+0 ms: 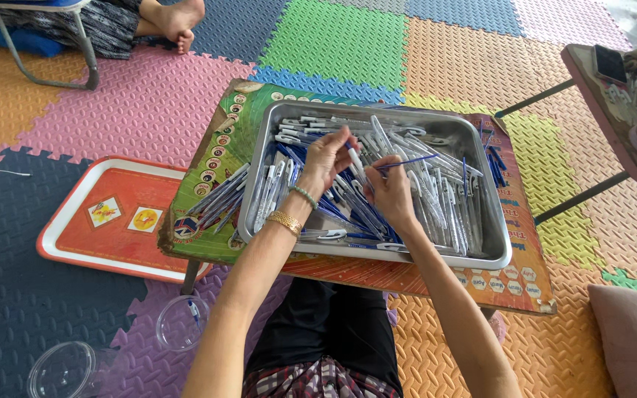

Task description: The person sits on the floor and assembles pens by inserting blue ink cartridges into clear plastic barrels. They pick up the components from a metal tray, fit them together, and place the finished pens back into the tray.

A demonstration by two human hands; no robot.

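1. Centrally placed: steel tray [481,140] on a low printed table [525,284], heaped with white pen barrels [436,199] and blue refills [492,168].
2. Left hand [327,158]: over the tray, fingers curled, pinching one white barrel [354,159].
3. Right hand [390,193]: just beside the left, pinching a blue refill [408,162], tip toward the barrel.
4. Noted left of table: orange tray [75,236]; two clear lids [180,322] on foam floor mats [333,37].

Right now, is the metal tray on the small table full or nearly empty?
Full. The metal tray is heaped with white pen barrels and blue refills nearly across its whole floor; only a small bare strip shows at its right side.
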